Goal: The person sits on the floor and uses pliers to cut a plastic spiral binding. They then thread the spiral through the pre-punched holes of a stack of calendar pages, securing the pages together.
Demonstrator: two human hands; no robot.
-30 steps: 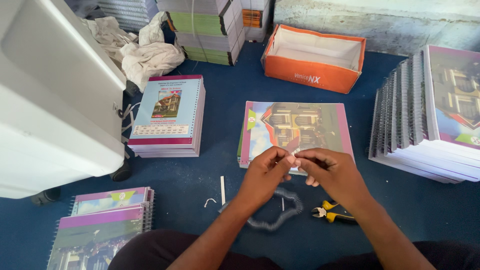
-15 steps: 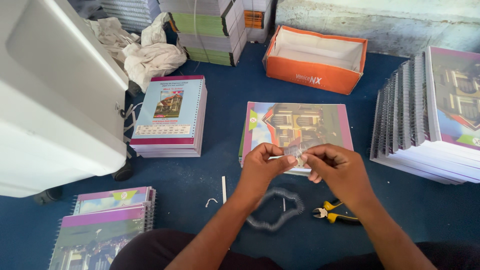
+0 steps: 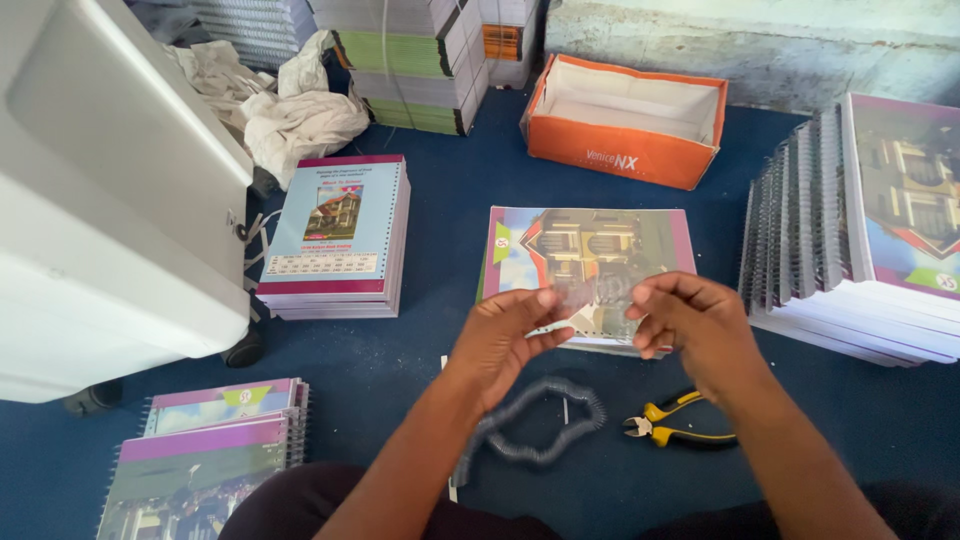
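Blue floor; blurred coil piece (image 3: 598,292) between fingers (image 3: 545,300).

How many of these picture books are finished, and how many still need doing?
Done, it seems: the stack of spiral-bound books on the right already has coils. In hand: the left hand and right hand hold a short clear coil piece above the unbound book. Left: that book shows no coil, and a long coil lies by the pliers.
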